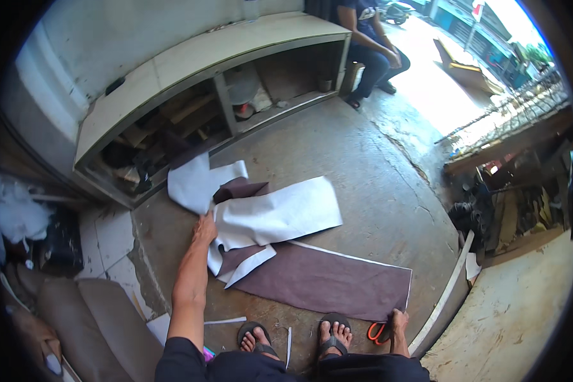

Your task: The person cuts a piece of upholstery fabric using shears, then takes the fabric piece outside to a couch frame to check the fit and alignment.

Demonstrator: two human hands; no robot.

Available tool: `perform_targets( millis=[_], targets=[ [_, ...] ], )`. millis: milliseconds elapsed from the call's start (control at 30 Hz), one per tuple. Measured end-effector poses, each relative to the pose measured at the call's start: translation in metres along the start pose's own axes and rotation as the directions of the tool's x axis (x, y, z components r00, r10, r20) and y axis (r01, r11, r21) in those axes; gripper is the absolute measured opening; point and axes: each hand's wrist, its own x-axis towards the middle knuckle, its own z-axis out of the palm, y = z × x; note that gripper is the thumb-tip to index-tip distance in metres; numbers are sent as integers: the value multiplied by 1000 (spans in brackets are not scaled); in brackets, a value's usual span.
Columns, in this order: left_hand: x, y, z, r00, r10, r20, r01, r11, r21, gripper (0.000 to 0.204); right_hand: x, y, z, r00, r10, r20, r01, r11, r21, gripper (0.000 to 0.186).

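My left hand [204, 226] grips a bunched length of material, white [280, 210] on one side and dark plum-brown on the other, folded and partly raised over the floor. My right hand [398, 321] pinches the near right corner of a long plum-brown strip [325, 280] with a white edge, which reaches under the white folds. Orange-handled scissors [377, 331] lie just beside my right hand, their blades mostly hidden. Thin white offcuts [226, 320] lie near my sandalled feet.
A tiled counter [140, 83] with cluttered shelves runs along the back left. A person [369, 51] sits at the doorway, hands together. A grey padded seat [95, 325] is at lower left, a stained board [516, 305] and piled clutter [490, 210] at right.
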Motion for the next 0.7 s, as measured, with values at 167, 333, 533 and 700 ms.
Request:
perform_targets(
  millis=[167, 333, 533, 700],
  targets=[
    [-21, -46, -19, 999, 9, -42, -6, 997, 81, 26, -28, -24, 19, 998, 66, 19, -67, 997, 42, 42],
    [-70, -9, -63, 975, -190, 112, 192, 981, -8, 41, -32, -4, -19, 989, 148, 16, -149, 978, 143, 39],
    [-193, -59, -198, 979, 6, -205, -14, 999, -40, 40, -135, -200, -91, 981, -33, 189, -14, 970, 244, 28],
    [-331, -17, -336, 829, 145, -540, -212, 975, -63, 30, -243, -408, -209, 929, -230, 288, 171, 961, 218, 38]
  ],
)
